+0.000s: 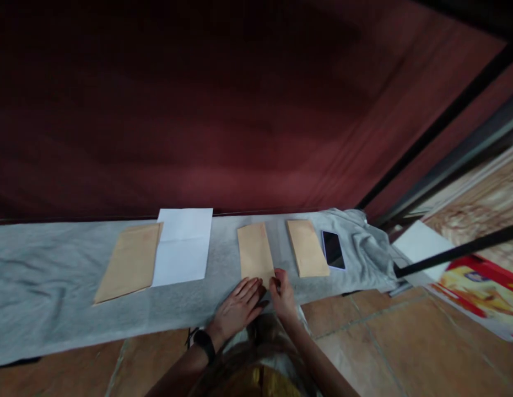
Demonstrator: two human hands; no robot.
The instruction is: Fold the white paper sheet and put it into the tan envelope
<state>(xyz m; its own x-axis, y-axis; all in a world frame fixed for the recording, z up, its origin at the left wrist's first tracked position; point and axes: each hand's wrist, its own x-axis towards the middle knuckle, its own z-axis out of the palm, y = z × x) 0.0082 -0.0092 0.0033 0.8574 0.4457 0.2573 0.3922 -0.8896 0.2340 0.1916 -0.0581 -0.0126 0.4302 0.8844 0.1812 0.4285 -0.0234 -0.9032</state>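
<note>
A brown paper envelope [255, 251] lies on the grey cloth in front of me. My left hand [239, 305], with a dark band at the wrist, rests flat over its lower edge, fingers stretched out. At the envelope's lower right corner, my right hand [282, 292] has its fingers curled and pinches the edge. To the right is a second, narrower-looking brown envelope or stack [308, 249]. Larger brown envelopes [126, 262] lie on the left, partly against a creased white paper sheet [184, 245].
A phone [333, 250] lies at the right of the grey cloth [66, 286], which covers a long, narrow surface. Behind it rises a dark red fabric wall [223, 127]. Black bars [442, 124] cross the right side. A red and yellow box [483, 286] is on the tiled floor [388, 336].
</note>
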